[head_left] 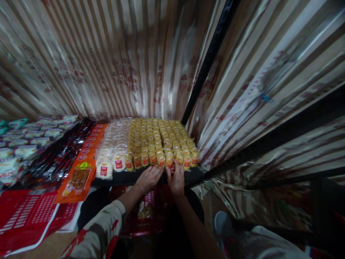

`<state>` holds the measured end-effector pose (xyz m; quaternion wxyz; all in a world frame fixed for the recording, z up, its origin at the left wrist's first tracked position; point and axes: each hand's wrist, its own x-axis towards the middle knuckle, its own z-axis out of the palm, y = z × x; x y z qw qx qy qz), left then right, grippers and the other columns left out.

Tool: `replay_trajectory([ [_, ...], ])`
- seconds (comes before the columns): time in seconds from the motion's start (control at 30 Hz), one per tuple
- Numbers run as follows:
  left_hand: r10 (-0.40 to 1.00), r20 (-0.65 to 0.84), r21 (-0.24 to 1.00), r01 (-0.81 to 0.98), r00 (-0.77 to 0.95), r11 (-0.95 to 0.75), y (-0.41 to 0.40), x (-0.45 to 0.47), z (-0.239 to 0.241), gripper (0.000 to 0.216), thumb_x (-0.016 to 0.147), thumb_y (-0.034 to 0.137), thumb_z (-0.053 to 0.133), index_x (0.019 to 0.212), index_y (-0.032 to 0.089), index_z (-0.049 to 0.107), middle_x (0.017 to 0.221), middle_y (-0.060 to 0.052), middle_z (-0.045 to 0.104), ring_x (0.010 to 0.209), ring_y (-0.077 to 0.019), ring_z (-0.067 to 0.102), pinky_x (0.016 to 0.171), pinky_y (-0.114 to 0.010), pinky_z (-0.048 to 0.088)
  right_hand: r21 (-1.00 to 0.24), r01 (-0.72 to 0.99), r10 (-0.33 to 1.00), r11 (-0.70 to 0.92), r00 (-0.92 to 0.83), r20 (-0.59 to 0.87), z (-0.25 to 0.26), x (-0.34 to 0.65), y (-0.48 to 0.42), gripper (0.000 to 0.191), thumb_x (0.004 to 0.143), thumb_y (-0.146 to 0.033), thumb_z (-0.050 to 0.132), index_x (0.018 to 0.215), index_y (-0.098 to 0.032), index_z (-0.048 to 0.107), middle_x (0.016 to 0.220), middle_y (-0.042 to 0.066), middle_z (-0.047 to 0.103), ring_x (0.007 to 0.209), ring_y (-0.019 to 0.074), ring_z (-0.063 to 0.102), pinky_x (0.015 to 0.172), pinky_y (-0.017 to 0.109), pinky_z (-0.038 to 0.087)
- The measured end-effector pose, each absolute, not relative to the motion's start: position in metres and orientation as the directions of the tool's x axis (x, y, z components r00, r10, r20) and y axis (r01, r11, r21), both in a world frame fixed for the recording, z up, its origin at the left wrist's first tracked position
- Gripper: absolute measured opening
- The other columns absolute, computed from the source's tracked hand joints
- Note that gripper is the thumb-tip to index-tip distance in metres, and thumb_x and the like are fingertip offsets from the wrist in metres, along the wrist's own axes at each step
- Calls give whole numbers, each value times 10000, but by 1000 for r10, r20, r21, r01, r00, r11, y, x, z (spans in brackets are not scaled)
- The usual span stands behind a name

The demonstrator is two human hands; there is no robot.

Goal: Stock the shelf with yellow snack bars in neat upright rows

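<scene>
Rows of small yellow wrapped snack packets (147, 138) stand close together on a dark shelf (118, 177). My right hand (176, 180) is at the front row, thumb and fingers closed around one yellow packet (169, 157) with a red and orange label. Beside it, my left hand (149, 178) lies with fingers stretched out, its tips touching the lower front of the neighbouring packets. White wrapped packets (114, 145) with red labels stand in rows left of the yellow ones. A narrow dark gap shows between the yellow rows behind my hands.
Left of the rows lie orange snack packs (78, 176), dark shiny packets (60, 151) and white packets (33, 135). A red basket (24, 216) is at lower left; another red basket (142, 228) sits below my arms. Black posts (208, 59) and striped sheeting (129, 54) border the shelf.
</scene>
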<state>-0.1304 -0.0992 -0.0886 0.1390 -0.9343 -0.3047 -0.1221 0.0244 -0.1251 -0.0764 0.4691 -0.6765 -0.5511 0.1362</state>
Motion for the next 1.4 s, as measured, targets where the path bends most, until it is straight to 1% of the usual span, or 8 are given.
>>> replay_trajectory([
  [0.27,456,403,-120,539,794,-834,-106,-111,-88,363,934,171,295,1206,105,527,1226,-125,569,1180,-213,477,957,-336,404,-756,653,873,47,341,349,-76,27,-128,426,890,-304,316,1258,-147,462,1063,150,514,925,219,551,863,424,475],
  [0.53,437,499,-87,545,748,-834,-108,-88,-104,396,929,176,288,1244,21,471,1265,-193,530,1222,-232,456,1006,-362,397,-686,721,874,99,266,406,-83,36,-137,439,887,-231,253,1228,-96,495,1086,172,551,1001,218,549,888,404,465],
  [0.73,451,477,-123,565,754,-816,-108,-92,-111,430,922,184,286,1301,37,424,1364,-182,439,1293,-232,374,1004,-332,391,-498,862,894,93,148,423,-40,43,-135,345,867,-219,361,1093,-151,613,1097,121,605,1029,213,537,918,363,441],
  [0.83,432,474,-139,550,767,-824,-106,-91,-112,420,909,174,312,1286,48,445,1375,-179,425,1300,-244,360,1029,-370,361,-465,877,879,121,123,460,-13,52,-111,335,865,-197,368,1065,-160,635,1048,93,644,1009,203,544,923,347,427],
  [1.0,440,442,-64,517,781,-854,-104,-89,-108,456,868,191,354,1282,24,443,1383,-179,413,1307,-269,332,1072,-420,296,-372,914,957,161,-53,284,13,68,-52,324,856,-182,403,1084,-179,633,1092,74,657,1024,194,566,935,323,406],
  [1.17,504,413,59,530,759,-846,-107,-88,-98,487,867,198,353,1314,10,395,1369,-159,435,1306,-249,330,1100,-402,247,-150,979,986,138,-122,109,24,73,-15,330,834,-221,496,1150,-218,592,1100,80,657,1014,202,584,907,304,402],
  [1.27,510,396,69,529,763,-846,-107,-88,-95,490,886,223,344,1326,10,377,1375,-155,428,1311,-242,324,1110,-393,219,-35,978,978,206,-204,43,29,71,-4,326,827,-205,512,1141,-211,600,1093,94,660,977,205,598,903,302,389],
  [1.4,505,372,43,529,779,-847,-107,-87,-94,498,895,234,350,1340,11,355,1389,-163,406,1322,-239,304,1110,-399,204,25,950,950,312,-311,-28,32,67,5,401,814,-133,492,1206,-185,559,1088,110,660,984,217,585,891,307,379],
])
